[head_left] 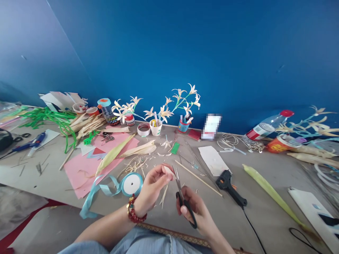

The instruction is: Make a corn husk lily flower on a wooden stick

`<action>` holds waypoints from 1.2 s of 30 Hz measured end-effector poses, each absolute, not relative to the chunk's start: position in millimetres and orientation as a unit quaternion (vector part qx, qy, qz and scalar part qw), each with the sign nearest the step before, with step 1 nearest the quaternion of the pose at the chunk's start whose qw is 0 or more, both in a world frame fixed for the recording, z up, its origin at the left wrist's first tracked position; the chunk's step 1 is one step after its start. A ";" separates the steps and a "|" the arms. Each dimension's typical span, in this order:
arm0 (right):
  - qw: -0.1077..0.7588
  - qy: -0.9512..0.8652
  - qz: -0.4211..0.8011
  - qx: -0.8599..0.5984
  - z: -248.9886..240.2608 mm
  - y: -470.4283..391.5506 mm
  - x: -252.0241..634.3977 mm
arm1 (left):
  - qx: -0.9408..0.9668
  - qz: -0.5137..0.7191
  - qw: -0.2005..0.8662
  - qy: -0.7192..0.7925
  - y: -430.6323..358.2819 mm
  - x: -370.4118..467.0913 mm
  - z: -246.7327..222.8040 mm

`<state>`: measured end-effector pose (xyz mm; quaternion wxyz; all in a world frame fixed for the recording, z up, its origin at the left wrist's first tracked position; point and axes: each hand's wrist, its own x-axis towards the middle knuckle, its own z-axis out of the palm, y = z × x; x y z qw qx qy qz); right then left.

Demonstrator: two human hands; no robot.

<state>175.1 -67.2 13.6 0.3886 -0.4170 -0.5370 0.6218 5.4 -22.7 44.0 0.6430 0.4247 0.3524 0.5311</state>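
Seemingly I'm trimming: just below the frame's centre, my left hand (155, 187) pinches a pale piece (169, 172), my right hand (195, 212) grips the scissors (180, 196), blades at its edge. Cutting calls for a steady pinch.

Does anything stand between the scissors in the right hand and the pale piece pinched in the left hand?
Nothing visible does. The right hand holds the scissors with the tips right beside the pale piece; the left hand pinches it from the opposite side. Whether scissors and piece touch is unclear.
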 end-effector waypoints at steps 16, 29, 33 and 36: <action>0.379 -0.522 0.639 -0.420 14.8 -63.3 175.3 | 0.443 0.520 0.657 0.320 -20.5 6.0 53.1; 0.383 -0.514 0.645 -0.416 12.2 -63.4 177.2 | 0.435 0.524 0.665 0.306 -20.5 7.0 52.3; 0.376 -0.512 0.652 -0.414 14.7 -63.0 177.7 | 0.449 0.509 0.667 0.307 -19.0 4.6 52.8; 0.372 -0.510 0.656 -0.414 15.0 -62.9 178.3 | 0.459 0.497 0.669 0.307 -17.9 3.0 53.1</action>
